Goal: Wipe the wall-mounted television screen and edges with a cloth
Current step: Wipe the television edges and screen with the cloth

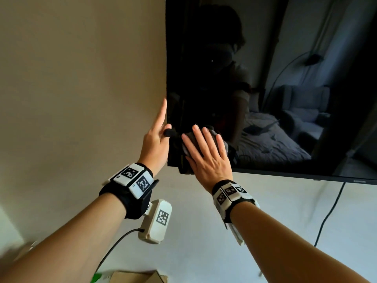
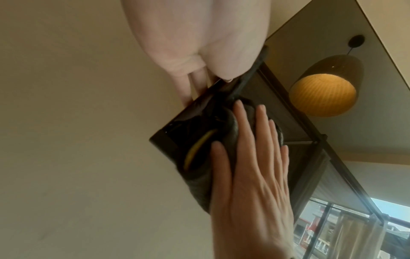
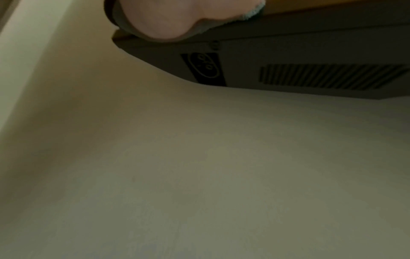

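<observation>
The black wall-mounted television [image 1: 285,78] fills the upper right of the head view, its screen reflecting the room. My right hand [image 1: 208,156] lies flat with straight fingers, pressing a grey cloth [image 1: 212,133] onto the screen's lower left corner. My left hand [image 1: 157,139] holds the television's left edge, thumb on the front and fingers behind. In the left wrist view the right hand [image 2: 250,166] covers the cloth [image 2: 199,185] at the corner below the left hand [image 2: 199,43]. The right wrist view shows the television's underside [image 3: 288,57], with the cloth [image 3: 252,13] beside my palm.
A beige wall [image 1: 81,78] runs left of and below the television. A black cable [image 1: 330,211] hangs from its bottom edge at the right. A cardboard box [image 1: 132,277] sits at the frame's bottom. Vent slots [image 3: 328,77] line the underside.
</observation>
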{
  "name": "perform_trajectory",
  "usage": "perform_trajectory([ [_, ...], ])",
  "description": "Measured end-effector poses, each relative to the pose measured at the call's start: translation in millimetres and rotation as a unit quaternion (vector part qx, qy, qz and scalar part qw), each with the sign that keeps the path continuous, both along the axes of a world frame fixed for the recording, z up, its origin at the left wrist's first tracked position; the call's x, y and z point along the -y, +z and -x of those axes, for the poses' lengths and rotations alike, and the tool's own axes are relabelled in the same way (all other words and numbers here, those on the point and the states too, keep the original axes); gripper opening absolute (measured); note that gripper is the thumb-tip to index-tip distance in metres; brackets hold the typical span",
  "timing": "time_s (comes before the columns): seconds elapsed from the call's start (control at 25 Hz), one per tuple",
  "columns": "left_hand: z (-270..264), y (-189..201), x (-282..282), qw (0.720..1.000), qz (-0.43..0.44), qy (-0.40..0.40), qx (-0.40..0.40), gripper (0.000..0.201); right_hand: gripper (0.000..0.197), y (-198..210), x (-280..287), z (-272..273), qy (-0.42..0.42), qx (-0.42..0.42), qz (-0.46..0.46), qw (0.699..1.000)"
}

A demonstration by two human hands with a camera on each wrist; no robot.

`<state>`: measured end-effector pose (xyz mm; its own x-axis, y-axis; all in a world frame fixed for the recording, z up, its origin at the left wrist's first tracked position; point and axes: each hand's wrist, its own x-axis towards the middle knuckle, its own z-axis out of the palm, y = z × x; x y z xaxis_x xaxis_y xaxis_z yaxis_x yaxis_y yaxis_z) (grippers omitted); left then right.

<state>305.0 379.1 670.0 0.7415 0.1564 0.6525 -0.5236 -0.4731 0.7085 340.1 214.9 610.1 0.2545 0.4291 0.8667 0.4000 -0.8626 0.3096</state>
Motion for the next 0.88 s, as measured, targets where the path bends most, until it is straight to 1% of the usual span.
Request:
perform_trajectory([
  [0.08,4.3,-8.8,4.3,1.000,0.007,0.007,-0.005,0.063,0.051,3.6,4.1,1.8,-0.009,-0.005,-0.003,1.000],
  [0.2,6.5,-15.6,9.9,0.999,0.022,0.019,0.018,0.062,0.053,17.7,-18.7,1.9,0.020,0.005,-0.011,1.000],
  [0.28,4.5,-19.0,16.3,0.999,0.032,0.042,0.006,0.060,0.053,25.8,-11.9,-2.2,0.026,0.008,0.007,1.000],
  [0.32,5.0,-24.2,20.8,0.997,0.047,0.065,-0.001,0.057,0.052,25.5,2.0,-4.0,0.023,0.007,0.015,1.000],
  [0.44,9.2,-45.3,37.7,0.987,0.107,0.121,0.011,0.049,0.049,23.0,38.4,-4.1,-0.002,0.031,0.019,0.999],
  [0.56,7.5,-69.1,63.2,0.963,0.206,0.172,-0.001,0.047,0.050,22.5,33.5,-0.2,0.010,0.023,0.016,1.000],
  [0.6,4.6,-73.2,71.8,0.950,0.263,0.170,-0.009,0.048,0.051,23.8,29.6,-0.9,0.014,0.021,0.029,0.999],
  [0.68,-2.1,-71.5,89.8,0.906,0.386,0.165,-0.043,0.051,0.053,25.6,29.6,-4.9,0.021,0.015,0.059,0.998],
  [0.8,-4.1,-64.8,109.6,0.839,0.509,0.178,-0.071,0.055,0.054,26.1,46.7,-8.8,0.032,0.016,0.092,0.995],
  [0.88,4.8,-55.5,126.1,0.792,0.591,0.142,-0.058,0.058,0.054,25.4,66.1,-8.9,0.025,0.014,0.106,0.994],
])
